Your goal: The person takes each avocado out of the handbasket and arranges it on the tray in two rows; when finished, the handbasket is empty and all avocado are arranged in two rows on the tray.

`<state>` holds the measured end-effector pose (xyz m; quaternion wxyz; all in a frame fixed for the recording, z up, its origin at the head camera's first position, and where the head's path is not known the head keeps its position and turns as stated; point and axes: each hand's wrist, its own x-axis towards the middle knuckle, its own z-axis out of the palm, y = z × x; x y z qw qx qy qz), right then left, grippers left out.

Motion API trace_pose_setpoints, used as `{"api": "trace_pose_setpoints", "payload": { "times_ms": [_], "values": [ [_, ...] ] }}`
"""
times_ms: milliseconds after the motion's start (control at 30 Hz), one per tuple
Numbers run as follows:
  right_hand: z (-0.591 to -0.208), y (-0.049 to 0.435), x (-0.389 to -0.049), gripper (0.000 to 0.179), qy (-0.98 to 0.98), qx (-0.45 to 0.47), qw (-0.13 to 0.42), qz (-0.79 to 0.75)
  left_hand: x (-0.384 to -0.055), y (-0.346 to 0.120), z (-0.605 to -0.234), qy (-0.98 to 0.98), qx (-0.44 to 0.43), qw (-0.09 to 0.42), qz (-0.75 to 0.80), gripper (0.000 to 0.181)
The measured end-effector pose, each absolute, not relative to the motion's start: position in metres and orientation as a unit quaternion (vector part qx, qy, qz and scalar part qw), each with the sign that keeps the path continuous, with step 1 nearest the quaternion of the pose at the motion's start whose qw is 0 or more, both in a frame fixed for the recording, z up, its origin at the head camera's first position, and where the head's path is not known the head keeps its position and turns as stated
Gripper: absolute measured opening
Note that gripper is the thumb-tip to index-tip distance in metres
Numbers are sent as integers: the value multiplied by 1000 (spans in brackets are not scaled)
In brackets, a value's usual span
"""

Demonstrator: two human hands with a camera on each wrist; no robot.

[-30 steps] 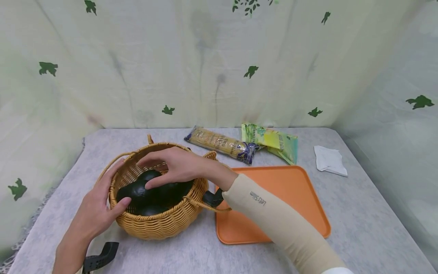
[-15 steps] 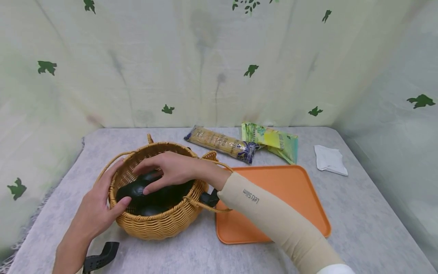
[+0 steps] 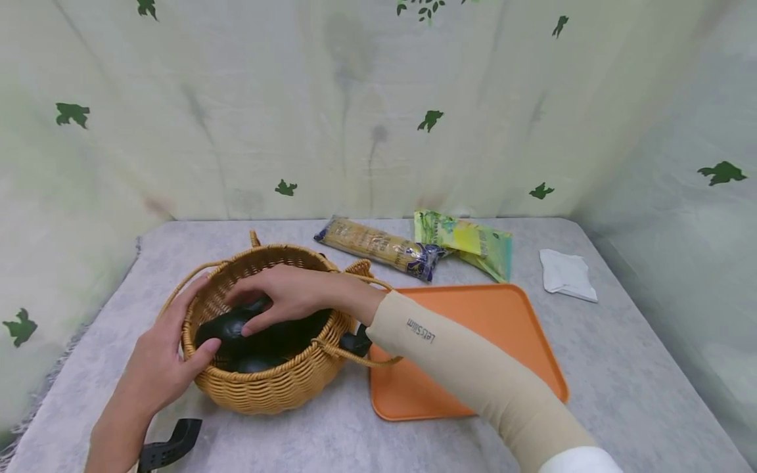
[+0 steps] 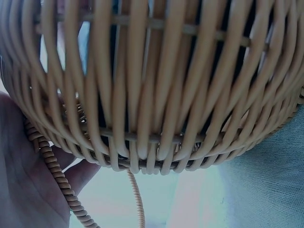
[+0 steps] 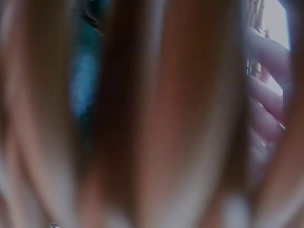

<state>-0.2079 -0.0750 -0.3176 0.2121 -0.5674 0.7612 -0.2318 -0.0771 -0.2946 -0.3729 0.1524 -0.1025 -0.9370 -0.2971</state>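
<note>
A round wicker basket (image 3: 266, 394) stands at the left of the table and holds several dark, glossy fruits that look like avocados (image 3: 225, 326). My left hand (image 3: 162, 358) grips the basket's left rim, thumb over the inside and fingers along the outer wall. In the left wrist view, fingers (image 4: 83, 175) show by the woven wall and a wrapped handle. Reaching in over the right rim, my right hand (image 3: 290, 292) has its thumb and curled fingers about one dark avocado (image 3: 258, 306). Its fingertips are partly hidden. Blurred basket strands fill most of the right wrist view.
An orange tray (image 3: 473, 322) lies right of the basket, under the right forearm. Behind it are a pack of spaghetti (image 3: 375, 246) and green-yellow packets (image 3: 467, 240). A folded white tissue (image 3: 568, 274) lies at the right. A pale curtain rises behind the table.
My right hand has moved a little left and lower into the basket, its fingers closing in around the dark avocado. The left hand keeps its place on the rim.
</note>
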Motion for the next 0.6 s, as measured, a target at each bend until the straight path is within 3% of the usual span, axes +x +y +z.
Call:
{"api": "trace_pose_setpoints", "payload": {
  "times_ms": [600],
  "values": [
    [-320,-83,-208,62,773,-565,219,-186,-76,-294,-372,-937,-98,155,-297,86]
  ]
}}
